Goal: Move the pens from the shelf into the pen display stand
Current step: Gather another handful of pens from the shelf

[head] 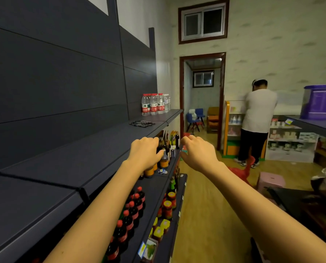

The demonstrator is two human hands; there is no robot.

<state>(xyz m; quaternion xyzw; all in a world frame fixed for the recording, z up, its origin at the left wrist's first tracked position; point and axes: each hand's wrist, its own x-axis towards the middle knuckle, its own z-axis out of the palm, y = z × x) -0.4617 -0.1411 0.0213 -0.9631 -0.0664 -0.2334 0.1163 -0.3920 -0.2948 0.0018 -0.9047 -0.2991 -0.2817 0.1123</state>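
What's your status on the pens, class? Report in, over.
Left hand and right hand empty, stretched forward. Pens in a pile on the shelf, untouched. Water bottles beyond them, nothing in the way.

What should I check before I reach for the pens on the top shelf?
1. Pens found: a dark pile of pens lies on the top shelf, ahead of both hands. ok
2. Left hand free: loosely curled, holds nothing. ok
3. Right hand free: loosely curled, holds nothing. ok
4. Path clear: bare shelf leads up to the pens, and the water bottles stand behind them, apart. ok
5. Pen display stand found: none in view. cannot tell
6. Pen count: too small to count. cannot tell
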